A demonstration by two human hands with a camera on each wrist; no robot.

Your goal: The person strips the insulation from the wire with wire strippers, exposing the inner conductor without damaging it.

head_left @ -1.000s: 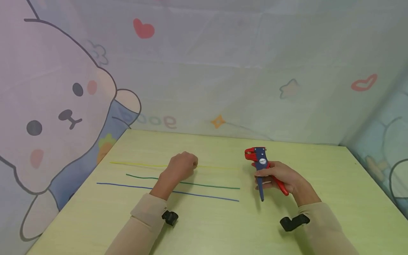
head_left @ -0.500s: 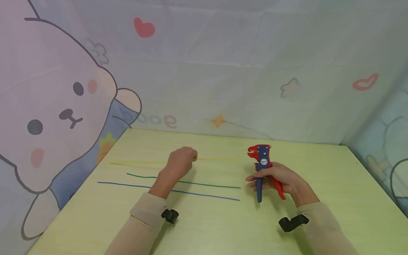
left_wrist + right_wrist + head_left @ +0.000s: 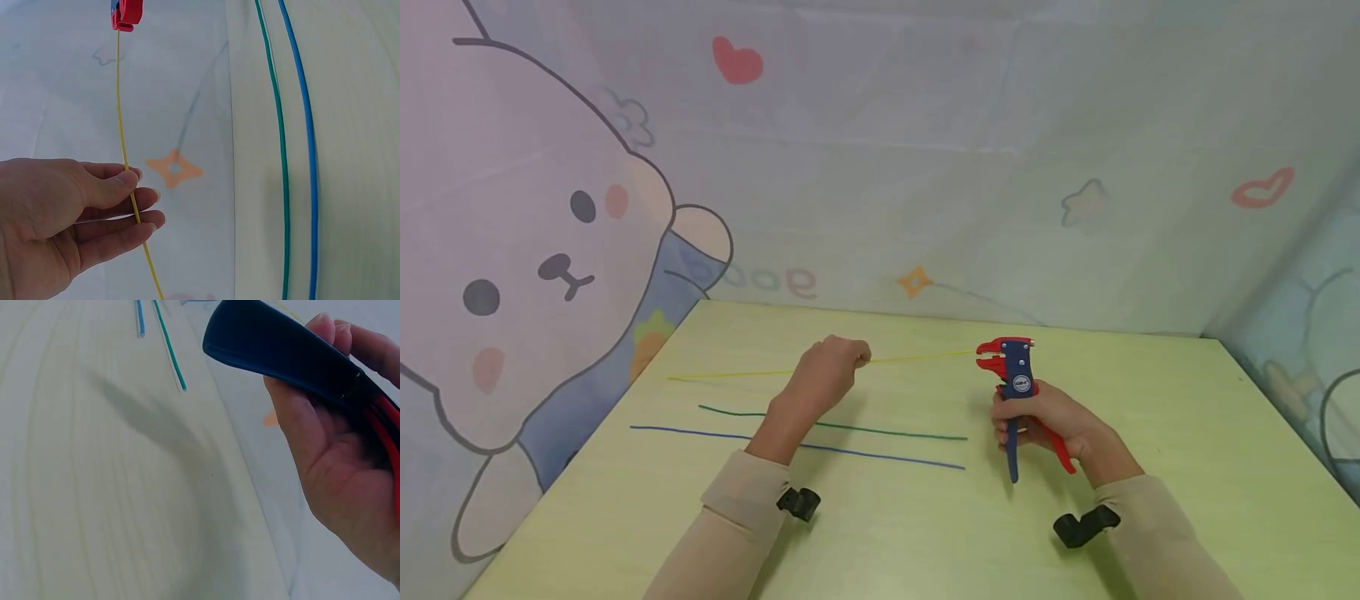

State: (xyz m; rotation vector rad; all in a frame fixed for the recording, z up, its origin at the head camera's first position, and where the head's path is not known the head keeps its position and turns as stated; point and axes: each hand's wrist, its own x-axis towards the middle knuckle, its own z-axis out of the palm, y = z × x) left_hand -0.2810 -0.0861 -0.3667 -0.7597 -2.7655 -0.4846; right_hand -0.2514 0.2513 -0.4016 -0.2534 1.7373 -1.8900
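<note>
Between thumb and fingers my left hand [image 3: 829, 373] pinches a thin yellow wire [image 3: 120, 112] near its middle, lifted off the table. The wire's right end reaches the red jaws of the wire stripper [image 3: 1017, 367]; whether it lies inside them is too small to tell in the head view. My right hand [image 3: 1052, 419] grips the stripper by its blue and red handles, held upright with the head on top. In the right wrist view the blue handle [image 3: 281, 347] crosses the palm. A green wire [image 3: 880, 432] and a blue wire [image 3: 880, 455] lie nearer me on the table.
The pale yellow table [image 3: 910, 533] ends at a printed cloth backdrop [image 3: 880, 167] behind it. More printed cloth stands at the left and right. A black camera mount sits on each wrist.
My left hand has lifted the yellow wire and moved slightly away from me. The wire's right end has risen to the stripper's jaws. My right hand's fingers have closed around the handles.
</note>
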